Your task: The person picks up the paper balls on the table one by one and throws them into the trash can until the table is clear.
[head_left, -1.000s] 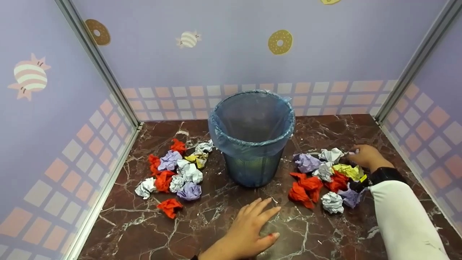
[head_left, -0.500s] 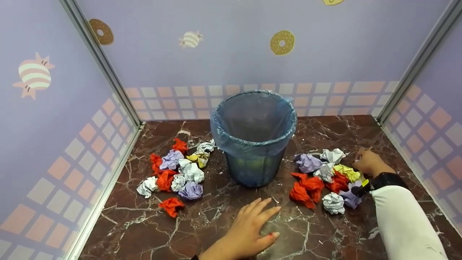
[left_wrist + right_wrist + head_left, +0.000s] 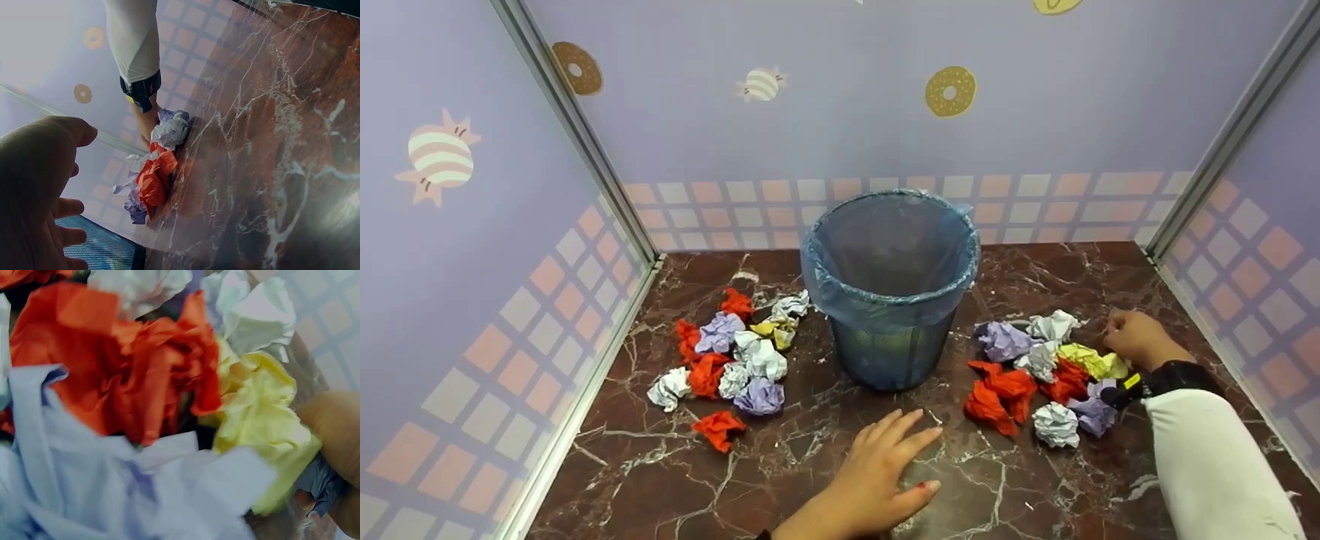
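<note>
My left hand (image 3: 877, 472) lies with its fingers spread over the marble-patterned table (image 3: 810, 450), in front of the bin and holding nothing. At the right side, my right hand (image 3: 1144, 337) curls round a small crumpled paper ball (image 3: 322, 484), which looks bluish-purple in the right wrist view and is mostly hidden by the fingers. A yellow paper ball (image 3: 259, 422) sits right beside this hand. Near it in the right cluster are red paper balls (image 3: 997, 394), white paper balls (image 3: 1056, 425) and purple paper balls (image 3: 1005, 340).
A mesh wastebasket (image 3: 889, 352) lined with a blue plastic bag (image 3: 840, 292) stands in the middle. Another cluster of red, white, purple and yellow crumpled paper (image 3: 763, 396) lies to its left. Patterned panels (image 3: 840, 112) enclose the back and both sides.
My right hand has shifted slightly right, away from the white ball beside it, with its fingers more tightly curled. The left hand has stayed in place. The head view has shifted slightly.
</note>
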`<state>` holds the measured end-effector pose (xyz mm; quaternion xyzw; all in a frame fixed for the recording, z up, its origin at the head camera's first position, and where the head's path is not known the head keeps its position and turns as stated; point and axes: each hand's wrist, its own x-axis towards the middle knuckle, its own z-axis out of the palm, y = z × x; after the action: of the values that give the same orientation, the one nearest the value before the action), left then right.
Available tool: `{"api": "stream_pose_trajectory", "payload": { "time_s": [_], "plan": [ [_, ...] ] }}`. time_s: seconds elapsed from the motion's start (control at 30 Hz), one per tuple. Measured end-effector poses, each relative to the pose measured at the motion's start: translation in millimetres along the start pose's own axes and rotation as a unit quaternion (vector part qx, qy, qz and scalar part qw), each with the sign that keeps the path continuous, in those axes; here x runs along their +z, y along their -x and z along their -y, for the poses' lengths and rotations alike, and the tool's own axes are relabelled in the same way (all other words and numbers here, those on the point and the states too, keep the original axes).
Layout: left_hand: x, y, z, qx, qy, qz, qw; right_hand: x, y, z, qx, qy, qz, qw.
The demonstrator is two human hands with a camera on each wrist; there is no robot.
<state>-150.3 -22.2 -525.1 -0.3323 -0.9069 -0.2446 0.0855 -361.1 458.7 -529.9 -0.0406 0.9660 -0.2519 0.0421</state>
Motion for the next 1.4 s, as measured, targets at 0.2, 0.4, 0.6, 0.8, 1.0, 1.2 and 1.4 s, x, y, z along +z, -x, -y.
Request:
{"api": "stream_pose_trajectory", "payload": {
  "time_s": [0.2, 0.4, 0.6, 0.8, 1.0, 1.2, 1.4],
  "plan": [
    [-9.1, -0.5, 0.6, -0.006, -0.013, -0.008, 0.9999, -27, 1, 20, -0.024, 0.002, -0.039, 0.999],
    [-26.0, -4.2, 8.1, -0.035, -0.021, 0.001, 0.9992, -70, -6, 58, -0.013, -0.042, -0.007, 0.999],
    [-48.7, -11.0, 21.5, -0.055, -0.026, -0.007, 0.9981, -111, -13, 105, -0.015, -0.009, 0.002, 1.000],
    [-69.5, -12.7, 39.3, -0.089, -0.024, -0.024, 0.9955, -145, -19, 158, -0.042, 0.034, -0.001, 0.999],
    [-88.0, -9.9, 58.4, -0.114, -0.018, -0.059, 0.9916, -166, -24, 219, -0.113, 0.098, -0.033, 0.988],
    [-100.7, -4.5, 80.3, -0.129, -0.025, -0.110, 0.9853, -164, -27, 283, -0.169, 0.116, -0.026, 0.978],
    [-107.4, 3.1, 95.8, -0.124, -0.021, -0.149, 0.9808, -150, -29, 344, -0.229, 0.131, -0.010, 0.964]
  ]
}}
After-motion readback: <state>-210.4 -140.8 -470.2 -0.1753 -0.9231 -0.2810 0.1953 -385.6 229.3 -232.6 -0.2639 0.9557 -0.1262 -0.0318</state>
